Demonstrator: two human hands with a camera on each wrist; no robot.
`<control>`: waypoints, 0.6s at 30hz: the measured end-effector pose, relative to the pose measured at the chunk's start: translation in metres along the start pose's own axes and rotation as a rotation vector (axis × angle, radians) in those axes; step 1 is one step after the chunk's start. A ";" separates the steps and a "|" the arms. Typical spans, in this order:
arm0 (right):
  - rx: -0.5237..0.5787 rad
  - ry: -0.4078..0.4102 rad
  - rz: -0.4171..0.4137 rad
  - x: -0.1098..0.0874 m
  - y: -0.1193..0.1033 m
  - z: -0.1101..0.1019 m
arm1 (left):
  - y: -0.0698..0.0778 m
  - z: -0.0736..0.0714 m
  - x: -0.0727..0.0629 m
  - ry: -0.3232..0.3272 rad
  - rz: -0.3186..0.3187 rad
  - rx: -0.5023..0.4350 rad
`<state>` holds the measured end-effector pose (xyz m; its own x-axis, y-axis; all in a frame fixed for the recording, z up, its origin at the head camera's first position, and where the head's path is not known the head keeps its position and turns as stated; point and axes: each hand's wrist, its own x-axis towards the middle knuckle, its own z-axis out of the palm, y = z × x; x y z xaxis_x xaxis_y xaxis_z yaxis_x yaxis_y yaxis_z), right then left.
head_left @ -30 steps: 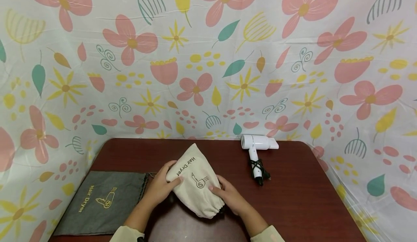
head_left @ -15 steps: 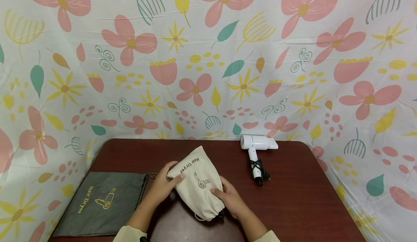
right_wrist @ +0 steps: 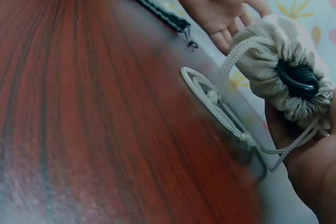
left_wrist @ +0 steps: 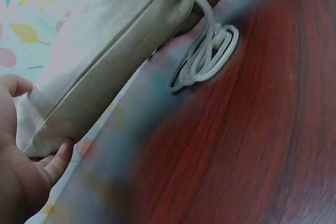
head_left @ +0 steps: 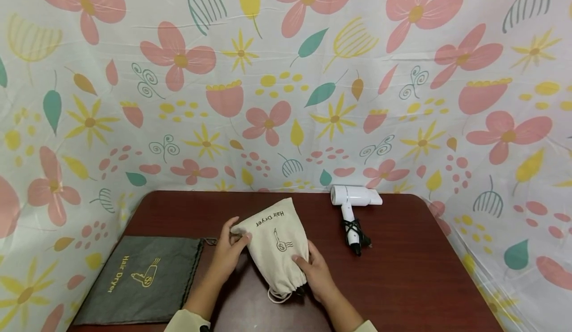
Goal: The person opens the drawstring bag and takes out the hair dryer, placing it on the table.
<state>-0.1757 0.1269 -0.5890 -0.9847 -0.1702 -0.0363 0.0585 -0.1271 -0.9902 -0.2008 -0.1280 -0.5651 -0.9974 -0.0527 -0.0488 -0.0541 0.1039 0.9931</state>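
Observation:
A cream drawstring bag (head_left: 279,247), printed "Hair Dryer" with a dryer drawing, is held above the table, its gathered mouth toward me. At the bag's far left corner, my left hand (head_left: 230,247) pinches the cloth between thumb and fingers. My right hand (head_left: 318,272) grips the bag's right side close to the mouth, thumb on top. The right wrist view shows a black coiled cord (right_wrist: 298,80) poking out of the puckered opening. White drawstrings (left_wrist: 210,59) dangle from that end in the left wrist view. What else the bag contains is hidden.
On the dark red table (head_left: 402,277), a flat grey drawstring bag (head_left: 156,292) with yellow print lies at left. A white hair dryer (head_left: 355,196), black cord wound round its handle, lies at back right. A flowered curtain (head_left: 286,99) stands behind and along both sides.
The cream bag has turned clockwise and shifted slightly right in both hands. Its drawstring loop now hangs into view below the mouth. My left hand has moved a little right along with it.

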 end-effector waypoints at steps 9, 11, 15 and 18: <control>0.026 0.082 -0.029 0.001 0.005 0.003 | -0.008 0.014 0.004 -0.009 0.001 -0.086; 0.031 0.095 -0.034 0.002 0.006 0.004 | -0.009 0.017 0.005 -0.012 0.004 -0.085; 0.049 0.110 -0.042 0.003 0.009 0.004 | -0.011 0.022 0.007 -0.018 -0.001 -0.108; 0.057 0.119 -0.052 0.003 0.010 0.004 | -0.011 0.025 0.007 -0.038 -0.015 -0.115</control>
<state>-0.1777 0.1210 -0.5984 -0.9990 -0.0454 -0.0044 0.0129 -0.1886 -0.9820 -0.2084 -0.1049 -0.5794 -0.9977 -0.0152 -0.0655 -0.0653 -0.0113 0.9978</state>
